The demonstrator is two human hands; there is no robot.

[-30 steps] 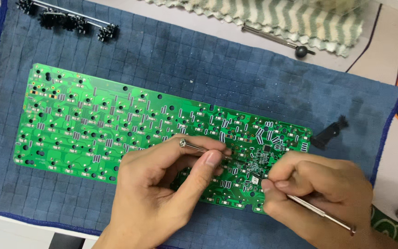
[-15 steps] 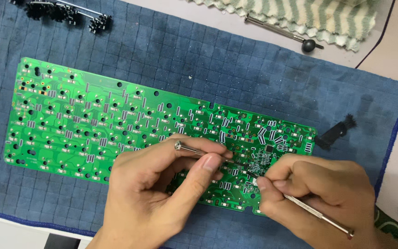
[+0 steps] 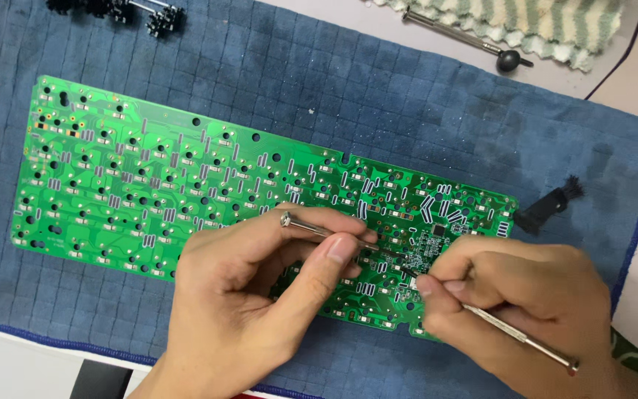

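Note:
A long green circuit board (image 3: 149,177) lies on a blue cloth (image 3: 378,103). My left hand (image 3: 252,295) pinches a thin metal tool (image 3: 319,229) between thumb and fingers, its tip pointing right onto the board's lower right part. My right hand (image 3: 511,295) grips a second thin metal tool (image 3: 518,336) like a pen, with the tip down on the board. The two tips meet near a cluster of small chips (image 3: 437,236). Both hands cover part of the board's lower right edge.
A small black brush (image 3: 548,207) lies on the cloth right of the board. A dark-knobbed screwdriver (image 3: 474,41) rests by a green striped towel (image 3: 511,18) at top. Several black parts (image 3: 127,11) sit at top left. The pale tabletop (image 3: 9,362) shows beyond the cloth.
The view has drifted so the board sits a little lower and more to the left. Both hands stay on their tools at the same spot on the board.

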